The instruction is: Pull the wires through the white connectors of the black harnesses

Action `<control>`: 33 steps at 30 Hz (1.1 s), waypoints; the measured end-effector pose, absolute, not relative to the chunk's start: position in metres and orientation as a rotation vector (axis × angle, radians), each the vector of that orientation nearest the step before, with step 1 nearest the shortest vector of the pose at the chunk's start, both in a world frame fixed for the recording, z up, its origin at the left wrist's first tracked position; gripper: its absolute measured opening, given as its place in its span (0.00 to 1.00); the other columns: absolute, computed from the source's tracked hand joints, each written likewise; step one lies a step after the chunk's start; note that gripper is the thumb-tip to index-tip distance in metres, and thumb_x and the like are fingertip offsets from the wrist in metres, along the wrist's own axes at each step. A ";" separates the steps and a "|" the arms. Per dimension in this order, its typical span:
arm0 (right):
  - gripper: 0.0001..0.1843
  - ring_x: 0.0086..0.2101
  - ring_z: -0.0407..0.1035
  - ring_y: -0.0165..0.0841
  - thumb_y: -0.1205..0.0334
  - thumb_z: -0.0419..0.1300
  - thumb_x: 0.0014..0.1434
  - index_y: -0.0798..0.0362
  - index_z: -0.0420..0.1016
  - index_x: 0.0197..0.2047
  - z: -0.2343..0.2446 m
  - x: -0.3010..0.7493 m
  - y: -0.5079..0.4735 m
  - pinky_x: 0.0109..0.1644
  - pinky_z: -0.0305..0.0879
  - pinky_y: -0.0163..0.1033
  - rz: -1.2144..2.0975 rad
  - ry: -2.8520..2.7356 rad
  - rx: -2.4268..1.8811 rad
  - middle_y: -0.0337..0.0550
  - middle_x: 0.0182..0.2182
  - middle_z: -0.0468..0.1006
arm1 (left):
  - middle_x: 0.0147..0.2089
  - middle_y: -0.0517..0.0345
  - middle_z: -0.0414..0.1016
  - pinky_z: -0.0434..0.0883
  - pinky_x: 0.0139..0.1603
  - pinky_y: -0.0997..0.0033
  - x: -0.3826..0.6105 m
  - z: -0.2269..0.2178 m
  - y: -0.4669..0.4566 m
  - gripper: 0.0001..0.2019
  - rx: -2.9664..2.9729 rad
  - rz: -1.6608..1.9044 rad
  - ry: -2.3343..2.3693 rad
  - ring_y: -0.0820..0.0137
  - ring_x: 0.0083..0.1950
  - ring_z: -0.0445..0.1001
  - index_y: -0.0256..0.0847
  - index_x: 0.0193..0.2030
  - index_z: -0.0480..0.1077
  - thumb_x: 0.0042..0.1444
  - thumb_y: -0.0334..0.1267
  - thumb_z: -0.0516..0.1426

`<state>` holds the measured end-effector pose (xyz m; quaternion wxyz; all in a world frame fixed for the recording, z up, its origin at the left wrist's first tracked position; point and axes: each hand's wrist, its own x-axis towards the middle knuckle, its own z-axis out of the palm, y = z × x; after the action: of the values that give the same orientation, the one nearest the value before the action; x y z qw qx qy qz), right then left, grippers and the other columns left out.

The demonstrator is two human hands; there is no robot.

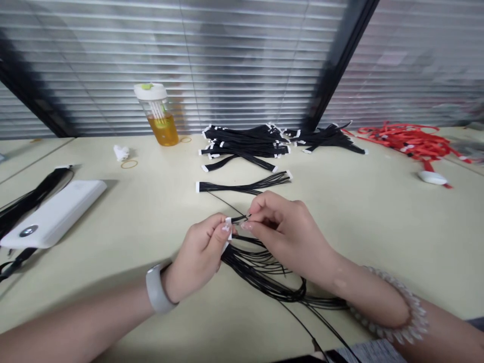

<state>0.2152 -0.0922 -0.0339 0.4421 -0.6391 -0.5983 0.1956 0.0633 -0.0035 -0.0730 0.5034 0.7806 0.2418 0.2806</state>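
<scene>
My left hand [200, 252] is closed in a pinch on a small white connector [228, 225] at the middle of the table. My right hand [282, 227] is closed too, its fingertips pinching a thin black wire [242, 218] right beside the connector. A loose bundle of black wires [272, 280] trails from the connector under my right wrist toward the near edge. A finished black harness [244, 185] with white ends lies just beyond my hands.
A pile of black harnesses [245, 143] and another [325, 136] lie at the back, red harnesses [408, 141] at the far right. A bottle of yellow drink [159, 116] stands back left. A white power bank [53, 212] and black cables [26, 201] lie at left.
</scene>
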 end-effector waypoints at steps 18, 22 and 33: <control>0.06 0.19 0.53 0.21 0.69 0.57 0.54 0.54 0.63 0.28 -0.028 0.215 -0.093 0.23 0.48 0.28 0.551 -1.495 -1.622 0.30 0.16 0.63 | 0.22 0.62 0.58 0.58 0.22 0.78 0.063 -0.073 -0.005 0.21 1.895 0.627 0.608 0.78 0.22 0.58 0.37 0.29 0.62 0.63 0.52 0.44; 0.07 0.19 0.52 0.20 0.69 0.58 0.54 0.54 0.62 0.27 -0.027 0.215 -0.094 0.22 0.47 0.28 0.589 -1.489 -1.622 0.29 0.16 0.62 | 0.21 0.63 0.57 0.58 0.21 0.77 0.063 -0.072 -0.005 0.21 1.893 0.622 0.618 0.78 0.21 0.57 0.38 0.28 0.60 0.63 0.53 0.44; 0.07 0.19 0.52 0.20 0.68 0.58 0.54 0.54 0.62 0.27 -0.027 0.215 -0.093 0.21 0.47 0.27 0.614 -1.457 -1.597 0.29 0.16 0.62 | 0.19 0.63 0.55 0.56 0.21 0.77 0.064 -0.069 -0.007 0.21 1.898 0.644 0.616 0.76 0.22 0.56 0.38 0.26 0.60 0.63 0.52 0.44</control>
<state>0.2153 -0.0931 -0.0267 0.4325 -0.6408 -0.5845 0.2465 0.0638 -0.0068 -0.0694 0.4988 0.7846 0.2544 0.2663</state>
